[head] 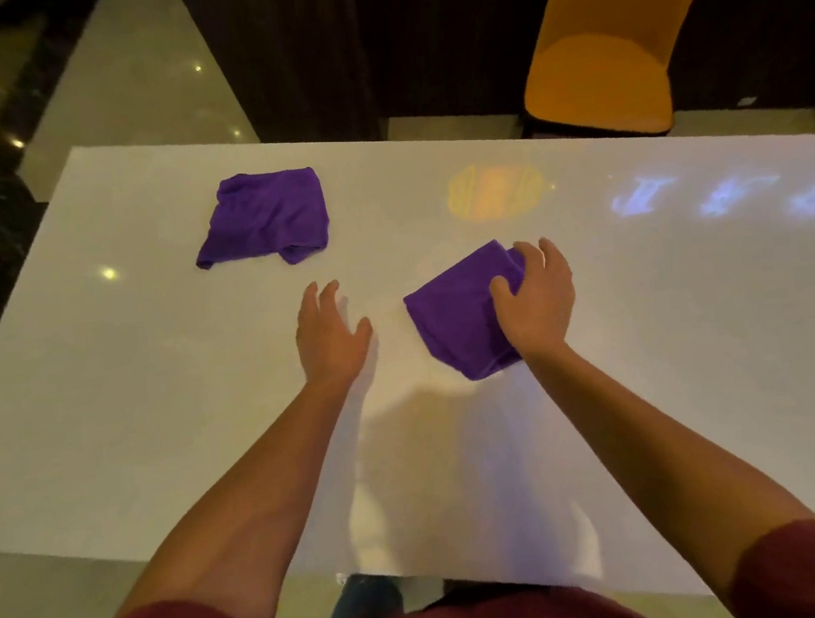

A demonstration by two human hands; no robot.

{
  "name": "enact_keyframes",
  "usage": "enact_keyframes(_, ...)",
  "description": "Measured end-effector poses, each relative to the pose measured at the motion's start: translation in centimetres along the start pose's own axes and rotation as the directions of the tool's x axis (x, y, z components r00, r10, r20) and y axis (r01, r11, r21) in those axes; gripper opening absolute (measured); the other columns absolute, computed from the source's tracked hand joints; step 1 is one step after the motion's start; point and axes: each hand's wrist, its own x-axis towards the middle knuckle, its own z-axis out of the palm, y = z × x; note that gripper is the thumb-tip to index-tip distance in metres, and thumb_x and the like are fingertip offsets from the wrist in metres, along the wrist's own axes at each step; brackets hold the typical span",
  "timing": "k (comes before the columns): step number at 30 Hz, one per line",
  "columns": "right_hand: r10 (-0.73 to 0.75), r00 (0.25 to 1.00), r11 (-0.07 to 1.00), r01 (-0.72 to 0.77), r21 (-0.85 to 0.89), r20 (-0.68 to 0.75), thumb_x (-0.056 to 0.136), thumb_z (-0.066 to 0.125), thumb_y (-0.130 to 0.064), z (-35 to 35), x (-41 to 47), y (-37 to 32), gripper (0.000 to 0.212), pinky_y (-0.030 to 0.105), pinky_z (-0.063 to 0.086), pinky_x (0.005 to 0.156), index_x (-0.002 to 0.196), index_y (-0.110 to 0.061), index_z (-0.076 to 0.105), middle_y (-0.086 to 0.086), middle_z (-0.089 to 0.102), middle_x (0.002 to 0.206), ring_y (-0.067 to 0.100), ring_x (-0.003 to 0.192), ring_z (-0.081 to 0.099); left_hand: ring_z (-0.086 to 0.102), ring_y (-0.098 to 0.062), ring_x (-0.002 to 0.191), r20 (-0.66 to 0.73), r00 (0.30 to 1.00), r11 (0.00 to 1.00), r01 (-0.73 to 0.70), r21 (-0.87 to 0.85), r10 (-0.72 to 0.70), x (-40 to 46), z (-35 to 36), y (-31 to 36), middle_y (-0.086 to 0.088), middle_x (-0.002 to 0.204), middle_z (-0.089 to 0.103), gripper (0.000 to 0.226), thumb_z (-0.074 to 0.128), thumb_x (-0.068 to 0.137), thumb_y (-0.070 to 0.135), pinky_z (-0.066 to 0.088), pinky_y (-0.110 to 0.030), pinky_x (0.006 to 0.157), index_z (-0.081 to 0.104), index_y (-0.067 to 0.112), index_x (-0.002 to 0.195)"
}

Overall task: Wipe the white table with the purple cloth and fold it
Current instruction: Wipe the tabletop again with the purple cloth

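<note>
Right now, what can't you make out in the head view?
- Near cloth: its right part is hidden under the right hand; grip versus flat press is unclear.
- Left hand: touching the table or hovering, cannot tell.
- Far cloth: fold layers underneath hidden.
- Table: right end cut off by the frame edge.
- Blue reflections: too blurred to read.

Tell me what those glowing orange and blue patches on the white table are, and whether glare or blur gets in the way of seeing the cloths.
Head view: the orange patch and blue patches look like reflections on the glossy white table; dim warm light; wide-angle bending at the edges; both the far purple cloth and the near purple cloth under the right hand stay clear.
</note>
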Motion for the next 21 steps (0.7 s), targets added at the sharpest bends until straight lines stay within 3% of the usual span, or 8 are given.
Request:
enact_keyframes(4, -0.033, 0.996, 0.988, 0.045, -0.151, 0.079, 0.101, 0.062, -0.032, 3.0, -1.0, -0.5, 0.057, 0.057, 0.032, 0.126, 0.155, -0.018, 0.049, 0.011, 0.029, 0.173, 0.034, 0.159, 0.026, 0.030, -0.036, 0.153, -0.229, 0.955, 0.963, 0.225, 0.149, -0.188, -1.2, -3.7, -9.3, -0.020, 0.163, 0.034, 0.061, 0.063, 0.098, 0.025, 0.027, -0.049, 0.122, 0.044, 0.003, 0.151)
enact_keyframes(8, 0.098, 0.990, 0.954, -0.063, -0.294, 0.103, 0.110, 0.043, -0.044, 7.2, 1.0, -0.3, 0.064, 0.062, 0.010, 0.131, 0.167, -0.020, 0.028, 0.012, 0.012, 0.179, 0.036, 0.165, 0.007, 0.015, -0.041, 0.157, -0.190, 0.899, 0.853, 0.435, 0.289, -0.394, -3.4, -5.3, -19.3, -0.023, 0.168, 0.024, 0.067, 0.052, 0.105, 0.041, 0.018, -0.062, 0.123, 0.034, 0.002, 0.156)
enact_keyframes(12, 0.033, 0.989, 0.889, 0.036, -0.456, 0.144, 0.108, 0.027, -0.056, 12.3, 0.5, -1.7, 0.072, 0.062, 0.002, 0.132, 0.171, -0.022, 0.016, 0.013, 0.006, 0.179, 0.038, 0.165, 0.001, 0.006, -0.040, 0.159, -0.163, 0.914, 0.855, 0.405, 0.324, -0.371, -4.6, -3.7, -22.7, -0.022, 0.172, 0.011, 0.073, 0.031, 0.109, 0.053, 0.006, -0.062, 0.127, 0.019, 0.006, 0.164)
enact_keyframes(21, -0.314, 0.908, 0.818, 0.407, -0.407, 0.277, 0.102, 0.034, -0.061, 24.6, -6.7, -14.3, 0.073, 0.062, 0.011, 0.131, 0.165, -0.024, 0.036, 0.012, 0.026, 0.175, 0.039, 0.163, 0.017, 0.010, -0.040, 0.159, -0.232, 0.906, 0.854, 0.414, 0.317, -0.353, -4.2, -3.1, -23.9, -0.019, 0.172, 0.016, 0.072, 0.023, 0.105, 0.054, 0.007, -0.061, 0.128, 0.024, 0.010, 0.163)
